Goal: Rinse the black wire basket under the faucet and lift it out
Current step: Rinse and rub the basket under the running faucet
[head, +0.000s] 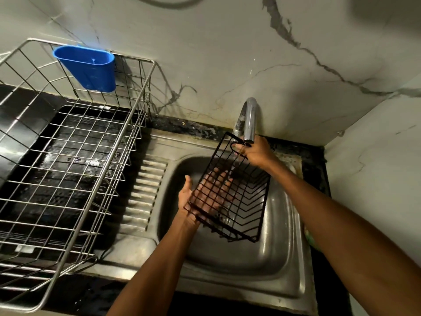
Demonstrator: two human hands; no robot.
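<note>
A black wire basket point(245, 202) is held tilted over the steel sink point(280, 254), its upper end right under the spout of the chrome faucet point(248, 120). My right hand point(257, 153) grips the basket's top rim at the spout. My left hand point(200, 199) lies flat under the basket's lower left side, its fingers showing through the mesh. A thin trickle of water seems to fall from the spout onto my right fingers. The sink drain point(224, 216) shows through the wires.
A large steel wire dish rack point(95, 169) stands on the dark counter at left, with a blue plastic cup holder point(87, 67) hooked on its back rim. The ribbed drainboard point(143, 192) lies between rack and sink. Marble walls close in behind and at right.
</note>
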